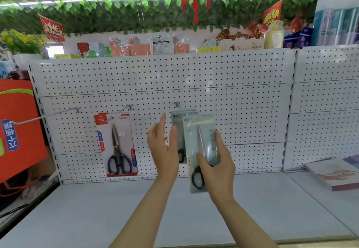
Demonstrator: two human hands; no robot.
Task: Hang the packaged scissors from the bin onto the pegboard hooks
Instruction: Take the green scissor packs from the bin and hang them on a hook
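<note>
Counts at the pegboard
Three scissors packs: one red-carded (116,145), two grey (202,150) (179,131); three hooks (58,113) (126,107) (177,103); two hands (164,146) (218,162).

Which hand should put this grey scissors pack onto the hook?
Probably the right hand: it already grips the grey pack just below the hook. The left hand is open and holds nothing.

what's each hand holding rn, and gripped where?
Right hand grips a grey scissors pack around its lower half, thumb across the front. Left hand is open, holding nothing.
</note>
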